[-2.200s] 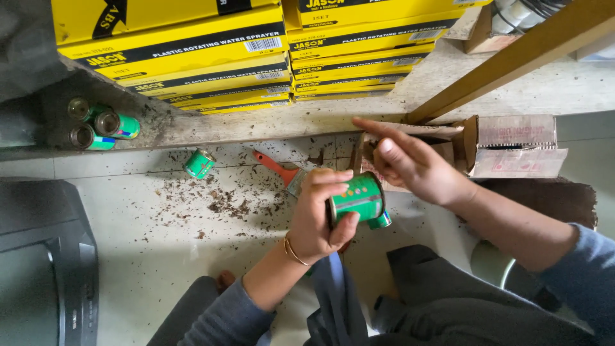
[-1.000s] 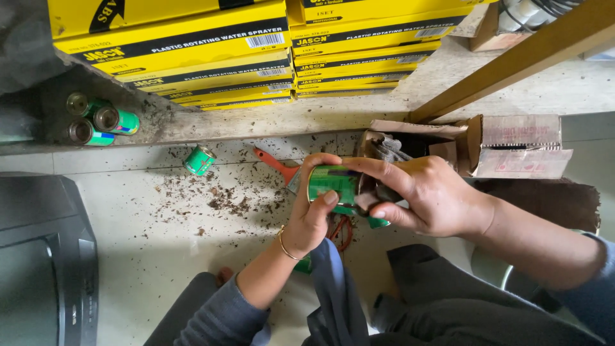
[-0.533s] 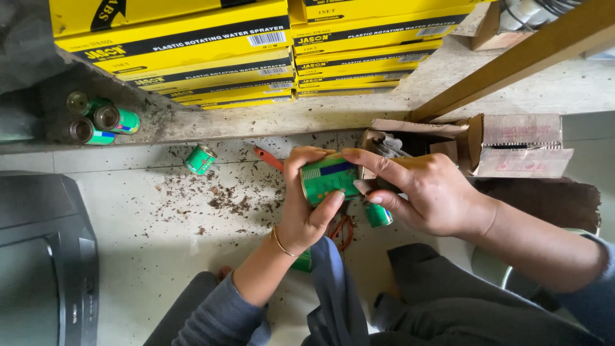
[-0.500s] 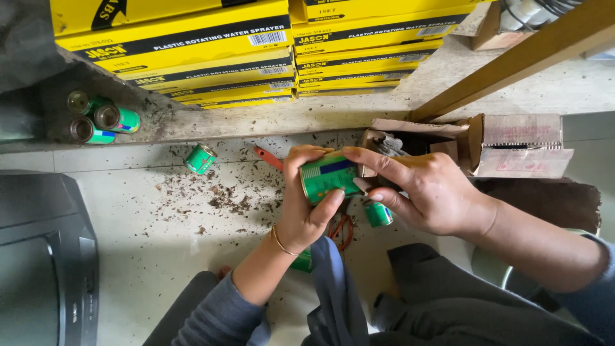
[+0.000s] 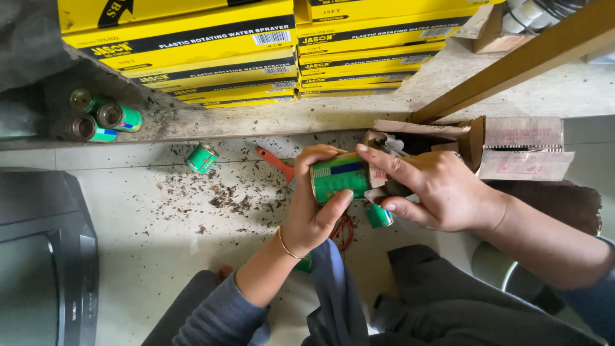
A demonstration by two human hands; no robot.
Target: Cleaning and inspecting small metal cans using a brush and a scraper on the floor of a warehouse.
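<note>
Pale tiled floor [image 5: 154,256], dirt-strewn

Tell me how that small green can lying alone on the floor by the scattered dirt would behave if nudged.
The small green can lies on its side on the smooth floor tile, so a push across its length would probably set it rolling. It looks like thin metal, likely stiff and fairly light. The dirt specks beside it might slow it a little.

Floor [image 5: 160,256]: open stretch left of the green can [image 5: 339,178], strewn with dark debris [image 5: 224,198].
Obstacles around the can: loose small can [image 5: 202,157] and red-handled tool [image 5: 275,161] to its left; torn cardboard box [image 5: 512,144] right; stacked yellow boxes [image 5: 256,51] beyond; dark appliance [image 5: 45,256] far left.
</note>
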